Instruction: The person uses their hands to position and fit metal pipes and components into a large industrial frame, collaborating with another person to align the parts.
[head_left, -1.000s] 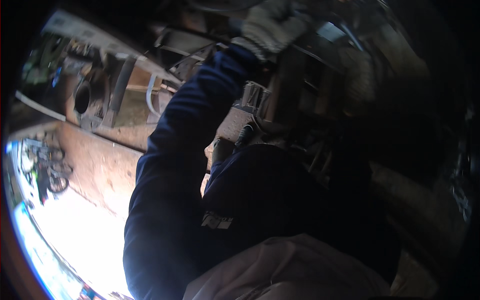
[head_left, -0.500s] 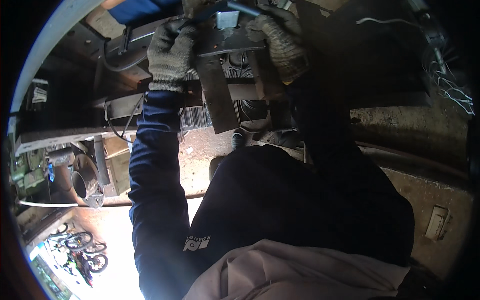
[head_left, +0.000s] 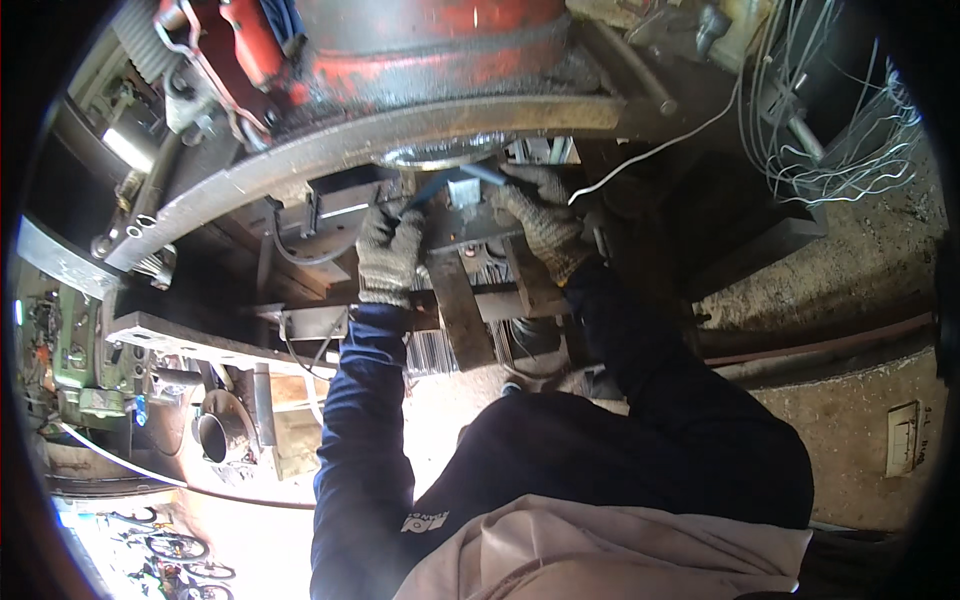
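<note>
At the bottom centre of the frame, crumpled beige cloth (head_left: 600,550) lies across the person's front. Farther up, at upper centre, the left hand (head_left: 390,250) and right hand (head_left: 545,218), both in grey knitted gloves, flank a dark, flat metal plate (head_left: 462,228). The left fingers bend by its left end, just beside a narrow blue-grey strip (head_left: 428,190); the right fingers curl at its right end, near a second, straight blue-grey strip (head_left: 484,174). How tightly either set is closed cannot be told. Between the fingers, at the plate's far edge, shows a small, bright silver-coloured block (head_left: 464,193). Beyond, a broad, curved metal rim (head_left: 380,135) arcs across the top, below a worn red rounded body (head_left: 440,60).
</note>
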